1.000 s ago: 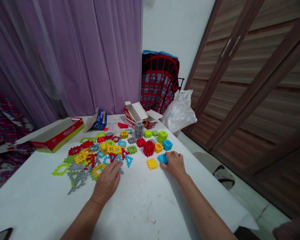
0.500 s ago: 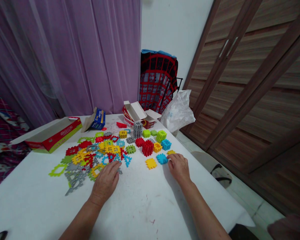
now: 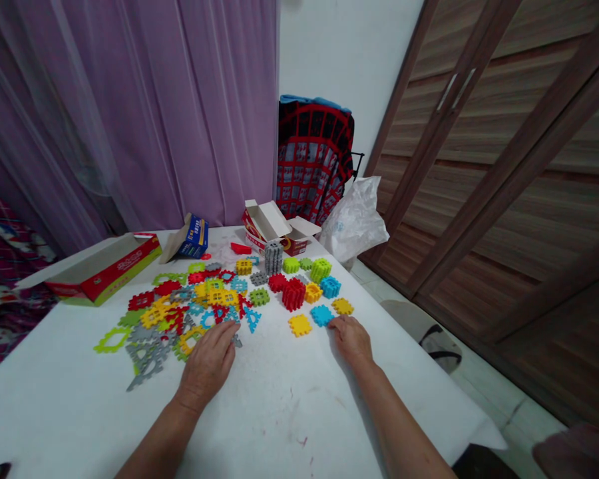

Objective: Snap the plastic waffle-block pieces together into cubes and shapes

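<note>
My left hand (image 3: 208, 362) rests at the near right side of a spread pile of colourful plastic interlocking pieces, its fingers stretched forward and nothing in them. Under and beyond its fingertips lie yellow window pieces (image 3: 222, 297), a blue triangle (image 3: 252, 319) and grey pieces (image 3: 152, 352). At the right, my right hand (image 3: 351, 340) lies on the table with fingertips by the near corner of a flat blue square (image 3: 322, 315); whether they touch it I cannot tell. Close by are two yellow squares, one left (image 3: 300, 325) and one behind (image 3: 343, 306). A red stack (image 3: 293, 295) stands farther back.
A grey stack (image 3: 273, 258), green stack (image 3: 321, 269) and blue stack (image 3: 331, 287) stand behind. Open cardboard boxes, a long red one (image 3: 114, 266), a blue one (image 3: 197, 236) and a red-white one (image 3: 255, 229), line the back. A plastic bag (image 3: 354, 223) hangs at the right edge.
My right hand has drawn slightly back towards me, uncovering more of the yellow square behind it. My left hand stays at the pile. The view has shifted a little.
</note>
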Available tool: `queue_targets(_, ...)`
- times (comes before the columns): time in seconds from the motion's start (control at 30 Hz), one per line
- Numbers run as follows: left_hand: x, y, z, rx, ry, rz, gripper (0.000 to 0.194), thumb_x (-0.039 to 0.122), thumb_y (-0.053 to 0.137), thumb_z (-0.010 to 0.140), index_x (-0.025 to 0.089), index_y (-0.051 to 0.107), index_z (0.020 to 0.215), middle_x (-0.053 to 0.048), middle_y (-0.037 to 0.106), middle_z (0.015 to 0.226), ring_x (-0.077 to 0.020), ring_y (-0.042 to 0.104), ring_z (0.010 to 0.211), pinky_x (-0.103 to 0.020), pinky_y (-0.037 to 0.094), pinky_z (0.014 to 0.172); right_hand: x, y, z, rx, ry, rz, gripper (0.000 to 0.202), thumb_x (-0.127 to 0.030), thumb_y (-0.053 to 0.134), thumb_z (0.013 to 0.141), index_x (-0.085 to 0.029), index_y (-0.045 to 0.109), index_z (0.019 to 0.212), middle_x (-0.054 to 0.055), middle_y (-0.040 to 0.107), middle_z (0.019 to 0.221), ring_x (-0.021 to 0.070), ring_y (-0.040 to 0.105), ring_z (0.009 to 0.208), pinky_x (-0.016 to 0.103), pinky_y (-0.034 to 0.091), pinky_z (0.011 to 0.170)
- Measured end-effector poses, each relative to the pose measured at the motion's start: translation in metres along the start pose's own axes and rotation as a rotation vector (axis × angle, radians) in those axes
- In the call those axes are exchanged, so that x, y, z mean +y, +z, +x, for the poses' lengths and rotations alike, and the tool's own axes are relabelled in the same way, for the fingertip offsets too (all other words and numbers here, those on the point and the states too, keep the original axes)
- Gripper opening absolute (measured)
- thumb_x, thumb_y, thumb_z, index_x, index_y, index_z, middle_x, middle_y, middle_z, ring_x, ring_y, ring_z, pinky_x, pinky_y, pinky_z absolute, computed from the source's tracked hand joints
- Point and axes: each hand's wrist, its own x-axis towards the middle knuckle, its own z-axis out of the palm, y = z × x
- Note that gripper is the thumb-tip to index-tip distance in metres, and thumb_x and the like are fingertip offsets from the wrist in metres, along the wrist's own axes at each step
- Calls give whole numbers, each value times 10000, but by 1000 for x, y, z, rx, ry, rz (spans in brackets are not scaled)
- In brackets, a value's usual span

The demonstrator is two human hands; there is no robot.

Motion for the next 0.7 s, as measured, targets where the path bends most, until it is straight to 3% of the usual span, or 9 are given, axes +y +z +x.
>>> queue_targets(0.33,1,-1,1,-1,-12,-16,327,176,468,926,190,581,1232,-101,683,1188,-230,631,1071,-392,506,961,-1,1,2,4,13,17,335,-38,484,827,-237,728,942,25,702,977,170,601,980,237,394,825)
queue_targets(0.47,2,-2,3,-2,-10,-10,324,179,453,932,203,576,1231,-88,684,1187,-223,632,1066,-382,512,952,0,4,-2,57,109,93,282,-57,478,823,-208,691,928,30,701,972,167,608,952,238,399,808)
queue_targets(0.57,2,-3,3,5,-7,-17,323,180,460,929,198,578,1229,-90,687,1178,-223,632,1064,-378,511,955,-3,9,-7,120,239,178,207,-178,545,830,-192,642,1012,42,691,982,175,615,926,248,408,771)
queue_targets(0.7,2,-2,1,4,-15,-22,339,169,463,922,204,580,1238,-89,687,1183,-222,633,1070,-383,508,958,-11,14,-9,163,271,195,411,-365,641,790,-176,574,1149,76,677,1077,221,610,988,288,416,796)
